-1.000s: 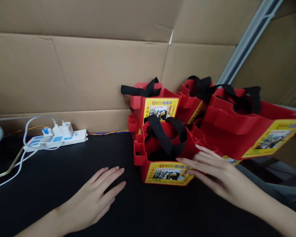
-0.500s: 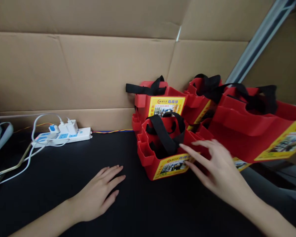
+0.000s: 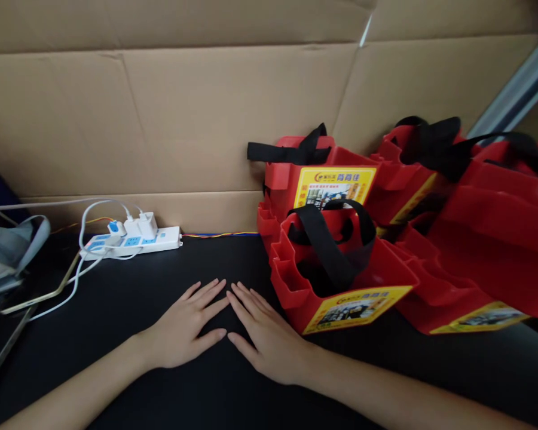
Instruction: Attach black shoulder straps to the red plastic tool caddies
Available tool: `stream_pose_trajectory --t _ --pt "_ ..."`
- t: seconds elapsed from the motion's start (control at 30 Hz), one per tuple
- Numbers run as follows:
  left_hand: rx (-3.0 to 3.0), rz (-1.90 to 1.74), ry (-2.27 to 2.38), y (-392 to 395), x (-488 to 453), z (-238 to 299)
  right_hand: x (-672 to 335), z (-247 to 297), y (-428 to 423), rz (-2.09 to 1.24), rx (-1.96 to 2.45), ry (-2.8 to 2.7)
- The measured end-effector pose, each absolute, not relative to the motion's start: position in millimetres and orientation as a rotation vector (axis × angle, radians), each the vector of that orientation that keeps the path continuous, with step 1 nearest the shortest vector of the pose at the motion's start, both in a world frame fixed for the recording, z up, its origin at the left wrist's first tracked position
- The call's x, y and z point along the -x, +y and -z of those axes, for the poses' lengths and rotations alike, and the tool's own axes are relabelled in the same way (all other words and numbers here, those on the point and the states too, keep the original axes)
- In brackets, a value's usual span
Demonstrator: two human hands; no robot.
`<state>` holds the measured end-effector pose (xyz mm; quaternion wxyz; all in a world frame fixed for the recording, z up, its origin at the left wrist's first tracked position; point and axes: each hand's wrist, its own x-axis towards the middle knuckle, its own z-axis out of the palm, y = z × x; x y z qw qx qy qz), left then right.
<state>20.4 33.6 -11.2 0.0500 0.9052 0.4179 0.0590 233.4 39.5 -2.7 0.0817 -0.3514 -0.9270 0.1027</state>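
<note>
Both my hands lie flat on the black tabletop [image 3: 197,397], fingers stretched out and nothing in them. The fingertips of my left hand [image 3: 186,328] are close to those of my right hand [image 3: 271,340]; whether they touch I cannot tell. Just right of my right hand stands a red plastic tool bucket [image 3: 291,283] with a black strap handle [image 3: 325,245] and a yellow printed label [image 3: 358,309]. Behind it is a similar red bucket [image 3: 280,176], its strap sticking out to the left.
More red buckets [image 3: 488,221] crowd the right side, partly cut off by the frame. A white power strip [image 3: 168,237] with plugs and cables sits at the back left, near a grey bag-like item [image 3: 2,257]. Cardboard [image 3: 197,119] lines the back, beside a metal post [image 3: 515,83].
My right hand has left the front red bucket and come down flat beside my left hand. The view has turned slightly left, so the buckets appear further right.
</note>
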Motion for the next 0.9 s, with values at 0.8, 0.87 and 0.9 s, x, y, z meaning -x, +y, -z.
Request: stream_pose_trajectory --t 0.8,0.87,0.9 --pt "-2.725 -0.256 1.327 35.9 -12.3 14.5 -236.7 8.7 42.7 -0.284 0.899 -2.793" --pt "-2.727 -0.247 1.331 35.5 -12.0 14.6 -236.7 8.8 42.5 -0.282 0.901 -2.799" --pt "-2.729 -0.236 1.335 35.1 -11.9 14.6 -236.9 8.5 42.2 -0.281 0.904 -2.801"
